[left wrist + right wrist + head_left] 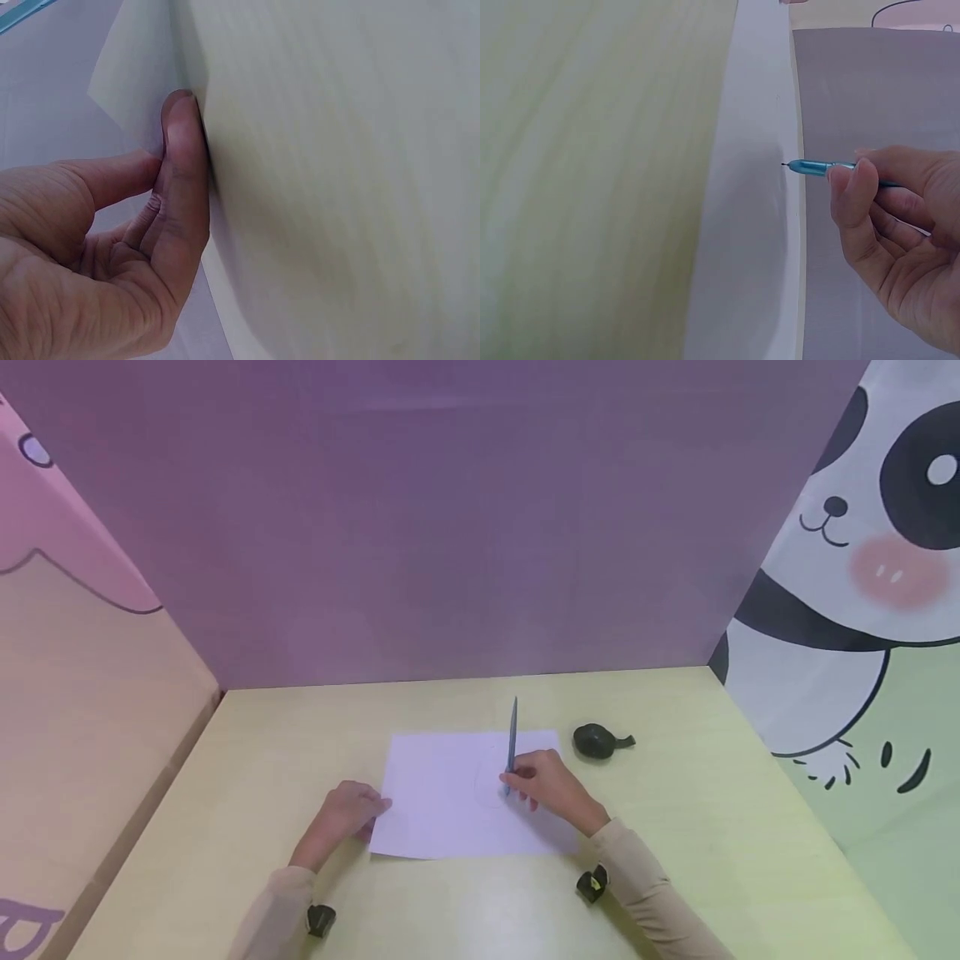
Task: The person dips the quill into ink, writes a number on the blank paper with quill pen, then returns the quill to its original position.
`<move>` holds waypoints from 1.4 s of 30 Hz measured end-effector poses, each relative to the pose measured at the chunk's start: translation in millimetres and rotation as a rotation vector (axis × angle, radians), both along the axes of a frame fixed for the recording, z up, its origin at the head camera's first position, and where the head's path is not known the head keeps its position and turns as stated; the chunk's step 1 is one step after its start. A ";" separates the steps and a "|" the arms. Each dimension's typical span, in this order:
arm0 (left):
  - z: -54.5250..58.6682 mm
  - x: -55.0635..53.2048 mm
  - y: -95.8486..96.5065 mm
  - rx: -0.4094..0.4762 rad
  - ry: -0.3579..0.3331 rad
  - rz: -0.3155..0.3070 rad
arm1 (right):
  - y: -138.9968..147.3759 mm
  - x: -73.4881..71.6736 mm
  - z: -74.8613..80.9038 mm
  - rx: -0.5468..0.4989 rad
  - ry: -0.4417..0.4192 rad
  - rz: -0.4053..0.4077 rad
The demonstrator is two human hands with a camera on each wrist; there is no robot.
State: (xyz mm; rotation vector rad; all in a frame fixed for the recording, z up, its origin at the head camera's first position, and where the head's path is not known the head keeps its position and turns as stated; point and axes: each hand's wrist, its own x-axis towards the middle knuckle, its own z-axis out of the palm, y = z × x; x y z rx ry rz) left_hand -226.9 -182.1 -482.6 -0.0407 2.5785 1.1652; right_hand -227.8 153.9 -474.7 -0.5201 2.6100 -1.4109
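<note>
A white sheet of paper (pixel 431 797) lies on the table, and a faint curved line shows near its middle. At the sheet's left edge my left hand (pixel 348 810) pinches the paper; the left wrist view has the thumb (pixel 127 178) on one side and the fingers (pixel 185 142) on the other. My right hand (pixel 551 783) holds a blue-green pen (pixel 513 735) between thumb and fingers over the right half of the sheet. In the right wrist view the pen (pixel 810 167) has its fine tip at the paper's surface, beside faint marks.
Just beyond the sheet's upper right corner sits a black rounded object (pixel 595 741) with a short narrow stub. The pale wooden table (pixel 300 718) meets a purple panel (pixel 465 527) at the back. Patterned walls stand left and right, the right one with a panda (pixel 810 693).
</note>
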 end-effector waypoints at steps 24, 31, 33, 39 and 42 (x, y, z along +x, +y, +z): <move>-4.9 10.9 1.6 -0.023 0.022 -0.009 | -1.0 1.9 -10.0 -0.032 -0.024 -0.073; -1.8 9.8 2.8 -0.025 0.018 -0.013 | -0.7 -0.8 -10.2 -0.049 -0.023 -0.094; -0.9 8.9 2.9 -0.023 0.020 -0.015 | -0.6 -1.9 -9.6 -0.045 -0.011 -0.098; 3.1 5.1 3.6 -0.031 0.026 -0.027 | -0.3 -6.0 -7.4 -0.022 0.019 -0.125; 5.3 2.9 3.9 -0.033 0.027 -0.030 | -0.6 -7.7 -6.2 -0.024 0.025 -0.134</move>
